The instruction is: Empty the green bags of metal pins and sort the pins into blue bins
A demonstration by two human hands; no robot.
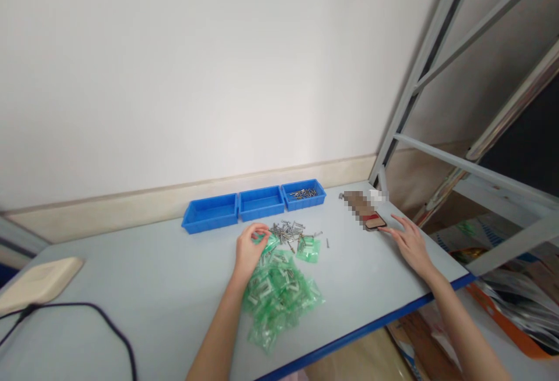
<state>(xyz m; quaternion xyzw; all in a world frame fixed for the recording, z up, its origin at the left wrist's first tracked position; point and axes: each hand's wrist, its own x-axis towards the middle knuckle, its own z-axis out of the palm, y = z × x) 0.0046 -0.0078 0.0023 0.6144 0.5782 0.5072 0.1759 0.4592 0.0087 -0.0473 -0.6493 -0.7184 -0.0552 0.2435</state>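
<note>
Blue rightmost tray (308, 203): metal screws (305, 193); green bags (279, 296): small parts (287, 277).

White wall (174, 78) behind pale table (174, 288); metal frame (437, 151) rightward.

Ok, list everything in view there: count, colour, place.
Plastic bins: three, blue, in a row before the wall
Screws: many, silver, loose mid-table and in the right-hand bin
Plastic bags: many, translucent green, mostly heaped mid-table
Phone: one, dark-rimmed, partly pixelated, table's right
Box: one, cream, left edge
Cable: one, black, lower left
Table: one, pale grey, blue-edged, beneath everything above
Metal frame: one, grey, right
Wall: one, white, behind
Left hand: one, bare, at the bags
Right hand: one, bare, beside the phone
</note>
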